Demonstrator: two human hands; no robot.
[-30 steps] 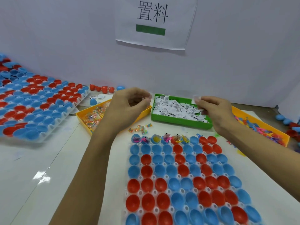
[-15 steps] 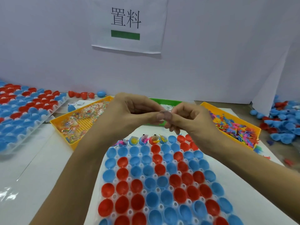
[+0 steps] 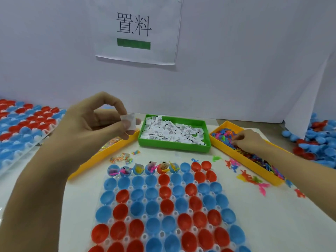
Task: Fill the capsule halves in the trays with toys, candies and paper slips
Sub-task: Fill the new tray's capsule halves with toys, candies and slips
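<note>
Splitting apart now: half a second back my two hands were meeting over the tray, and now they are working separately. My left hand (image 3: 94,120) is holding up at ten o'clock, its thumb and forefinger pinching a few white slips (image 3: 130,120); I cannot tell exactly how many. My right hand (image 3: 249,140) is reaching out at two o'clock into the toy bin (image 3: 234,151), its fingers curling down among the toys (image 3: 225,136); whether they are already gripping one is hidden.

I am reading that as the slips being handed over to the left, freeing the right to fetch a toy for the next open half.

Counting what I am seeing: three bins, namely the green slip bin (image 3: 172,147) at twelve o'clock, the candy bin (image 3: 101,155) at eleven and the toy bin. Two trays: the working tray (image 3: 163,206) at six o'clock, and another tray (image 3: 27,128) at nine. In the working tray's far row, six halves are carrying contents and three are sitting bare; every nearer row is waiting too. Roughly eight toys are lying loose beside the toy bin, and a small scatter of candies (image 3: 121,159) beside theirs.
</note>
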